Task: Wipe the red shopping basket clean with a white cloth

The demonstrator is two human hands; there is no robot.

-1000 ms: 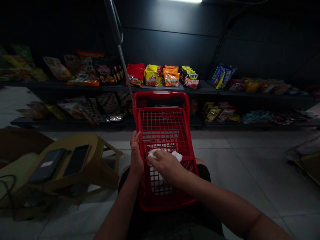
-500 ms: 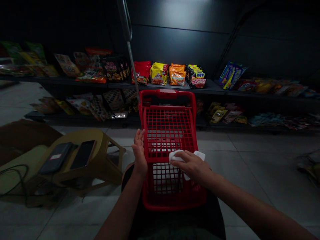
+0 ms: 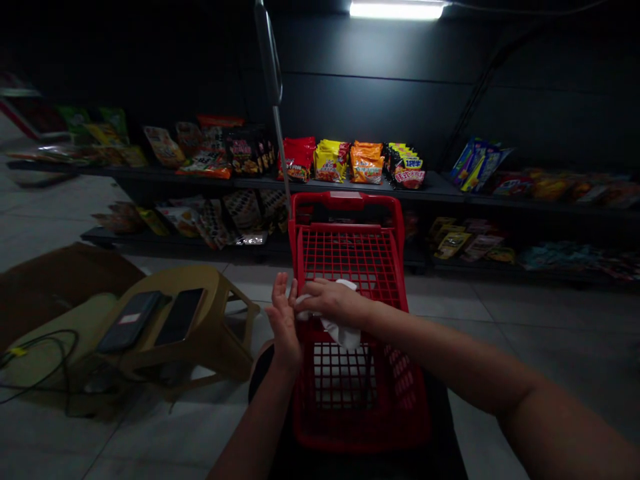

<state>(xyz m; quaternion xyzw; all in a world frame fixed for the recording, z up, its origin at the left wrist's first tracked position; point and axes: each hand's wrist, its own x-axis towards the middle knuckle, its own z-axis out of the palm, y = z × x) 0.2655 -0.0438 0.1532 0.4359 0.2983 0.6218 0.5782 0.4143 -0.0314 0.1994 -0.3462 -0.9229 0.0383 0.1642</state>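
Leftward had slid the right hand (image 3: 333,300), closed on a white cloth (image 3: 345,335), across a red wire shopping basket (image 3: 347,201) on the person's lap (image 3: 443,433); the left hand (image 3: 284,327) stood open beside the left wall; how much wiping remained could not be told

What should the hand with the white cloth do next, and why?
Probably the right hand should slide the white cloth a little farther along the red basket, because the cloth is pressed against its grid there, and the left hand is at the basket's side, seemingly bracing it.
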